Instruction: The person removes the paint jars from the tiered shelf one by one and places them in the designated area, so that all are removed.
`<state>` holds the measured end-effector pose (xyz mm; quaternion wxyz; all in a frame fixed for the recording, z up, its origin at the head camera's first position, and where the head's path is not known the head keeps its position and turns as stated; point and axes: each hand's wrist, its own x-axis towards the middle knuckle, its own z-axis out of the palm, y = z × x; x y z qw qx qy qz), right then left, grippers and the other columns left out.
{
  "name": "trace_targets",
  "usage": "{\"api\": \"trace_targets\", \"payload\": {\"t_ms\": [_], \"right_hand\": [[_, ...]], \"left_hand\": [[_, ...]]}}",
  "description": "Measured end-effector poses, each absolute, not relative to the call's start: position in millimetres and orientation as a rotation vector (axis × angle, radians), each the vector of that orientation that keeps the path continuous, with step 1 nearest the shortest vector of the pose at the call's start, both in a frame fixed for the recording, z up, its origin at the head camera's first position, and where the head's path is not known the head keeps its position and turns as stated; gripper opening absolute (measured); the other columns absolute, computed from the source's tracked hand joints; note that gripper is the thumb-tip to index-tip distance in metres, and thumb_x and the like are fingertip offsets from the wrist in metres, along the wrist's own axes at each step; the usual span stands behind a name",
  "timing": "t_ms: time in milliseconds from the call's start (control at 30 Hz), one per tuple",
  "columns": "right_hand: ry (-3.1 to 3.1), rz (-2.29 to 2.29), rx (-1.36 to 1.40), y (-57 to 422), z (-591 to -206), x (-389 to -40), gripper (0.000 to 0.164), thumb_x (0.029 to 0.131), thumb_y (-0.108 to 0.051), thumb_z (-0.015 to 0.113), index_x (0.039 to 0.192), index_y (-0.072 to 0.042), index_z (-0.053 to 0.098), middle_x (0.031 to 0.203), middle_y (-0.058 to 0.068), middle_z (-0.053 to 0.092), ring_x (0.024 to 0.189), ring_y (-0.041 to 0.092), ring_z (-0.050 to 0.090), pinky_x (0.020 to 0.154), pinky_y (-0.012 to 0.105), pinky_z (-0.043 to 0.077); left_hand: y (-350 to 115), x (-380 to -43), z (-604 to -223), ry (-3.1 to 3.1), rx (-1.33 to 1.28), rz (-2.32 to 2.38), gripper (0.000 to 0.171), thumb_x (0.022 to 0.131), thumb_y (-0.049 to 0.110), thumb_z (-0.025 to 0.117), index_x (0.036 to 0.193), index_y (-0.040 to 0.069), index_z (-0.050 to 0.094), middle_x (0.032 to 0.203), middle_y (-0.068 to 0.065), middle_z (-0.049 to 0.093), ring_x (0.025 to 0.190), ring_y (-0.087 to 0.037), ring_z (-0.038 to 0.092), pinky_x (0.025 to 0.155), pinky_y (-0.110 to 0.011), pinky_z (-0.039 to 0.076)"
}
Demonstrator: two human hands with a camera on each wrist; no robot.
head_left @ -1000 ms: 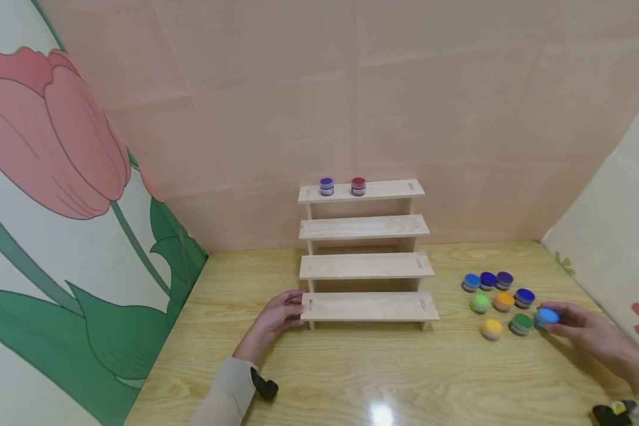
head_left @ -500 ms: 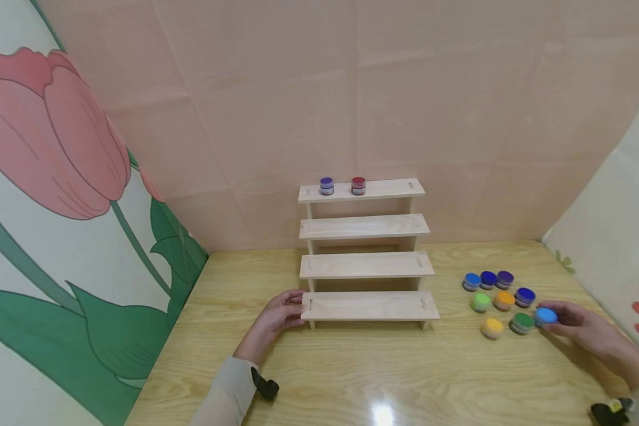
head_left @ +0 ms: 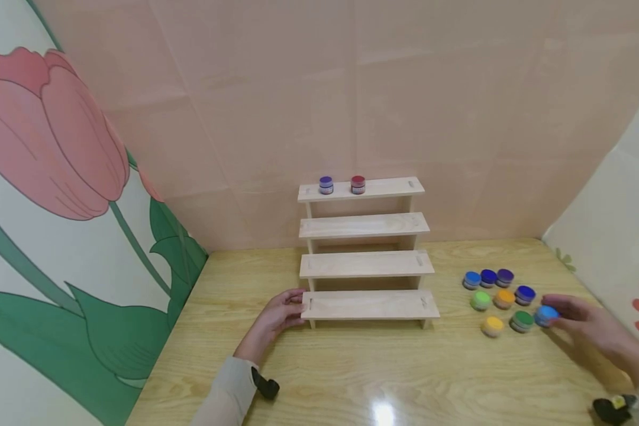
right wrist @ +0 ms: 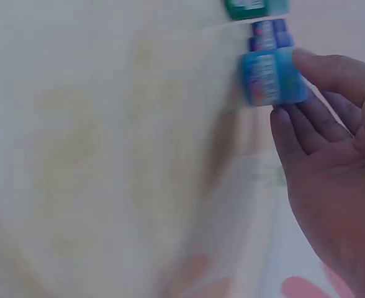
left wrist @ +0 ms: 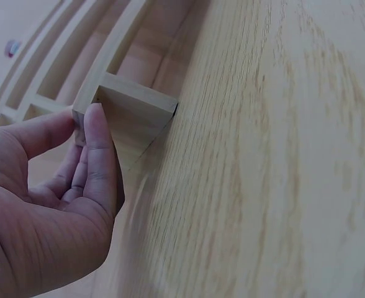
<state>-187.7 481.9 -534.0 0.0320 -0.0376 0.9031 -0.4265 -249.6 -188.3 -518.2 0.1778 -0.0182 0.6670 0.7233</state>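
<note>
In the head view my left hand (head_left: 279,312) holds the left end of the lowest step of a pale wooden four-step display rack (head_left: 370,305). The left wrist view shows the thumb and fingers pinching that board's end. At the right, my right hand (head_left: 591,324) is around a small light-blue-lidded paint jar (head_left: 546,315). Its thumb lies at the jar's lid, while the fingers spread on the far side with a gap at the index finger. In the right wrist view the light-blue jar (right wrist: 272,77) sits between thumb and fingertips.
Several more paint jars stand left of the right hand, among them a green one (head_left: 521,321), a yellow one (head_left: 492,326) and an orange one (head_left: 504,299). On the rack's top step are a purple jar (head_left: 326,185) and a red jar (head_left: 358,184). A backdrop (head_left: 255,118) rises behind.
The right hand's fingers have spread away from the light-blue jar, which stays at nearly the same spot. The left hand keeps its hold on the rack.
</note>
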Motion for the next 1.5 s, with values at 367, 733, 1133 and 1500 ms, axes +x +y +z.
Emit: {"api": "trace_targets", "payload": {"t_ms": [367, 733, 1133, 1500], "right_hand": [[2.881, -1.346, -0.279, 454.6, -466.7, -204.5, 0.044, 0.104, -0.018, 0.058, 0.142, 0.001, 0.045, 0.118, -0.039, 0.05, 0.1, -0.021, 0.052, 0.074, 0.005, 0.047], [2.888, -1.302, -0.357, 412.9, -409.8, -229.7, 0.045, 0.105, -0.02, 0.056, 0.143, 0.004, 0.046, 0.115, -0.034, 0.057, 0.098, -0.018, 0.056, 0.077, 0.004, 0.044], [2.904, -1.179, -0.393, 356.0, -351.1, -257.5, 0.051, 0.104, -0.038, 0.056, 0.146, -0.011, 0.049, 0.136, 0.004, 0.059, 0.104, -0.016, 0.053, 0.082, 0.005, 0.043], [2.85, -1.203, -0.435, 320.9, -320.8, -282.1, 0.054, 0.104, -0.038, 0.056, 0.149, -0.009, 0.045, 0.144, 0.017, 0.054, 0.106, -0.013, 0.051, 0.085, 0.005, 0.041]], "left_hand": [[-188.2, -250.0, -518.1, 1.883, -0.051, 2.052, 0.052, 0.094, -0.004, 0.064, 0.143, -0.005, 0.049, 0.115, -0.01, 0.057, 0.083, -0.017, 0.064, 0.068, -0.026, 0.059], [-187.5, -249.9, -517.9, 1.873, -0.059, 2.049, 0.051, 0.094, -0.004, 0.063, 0.144, -0.004, 0.049, 0.116, -0.009, 0.057, 0.084, -0.017, 0.064, 0.068, -0.027, 0.059], [-188.7, -251.5, -517.3, 1.878, -0.065, 2.046, 0.051, 0.095, -0.004, 0.063, 0.144, -0.004, 0.049, 0.116, -0.01, 0.057, 0.082, -0.016, 0.064, 0.067, -0.026, 0.059], [-189.2, -251.5, -516.5, 1.879, -0.071, 2.033, 0.051, 0.095, -0.003, 0.063, 0.144, -0.004, 0.049, 0.117, -0.011, 0.056, 0.082, -0.016, 0.064, 0.067, -0.026, 0.059]]}}
